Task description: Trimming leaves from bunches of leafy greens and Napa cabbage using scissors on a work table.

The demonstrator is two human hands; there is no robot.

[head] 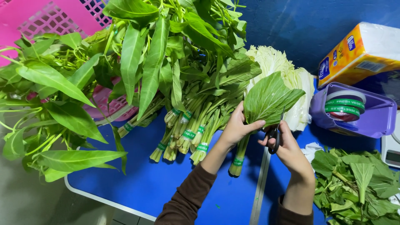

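Head view, left fingers clasping leafy bunch, right fingers gripping scissors

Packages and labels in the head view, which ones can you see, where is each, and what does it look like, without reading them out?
Boxy package: top right, orange and yellow with a white end.
Tape roll: right, in a purple dispenser; green and white, red core.
Tape bands: centre, green and white, around the stems of the bundled greens.
Scale screen: right edge, small and grey; partly cut off.
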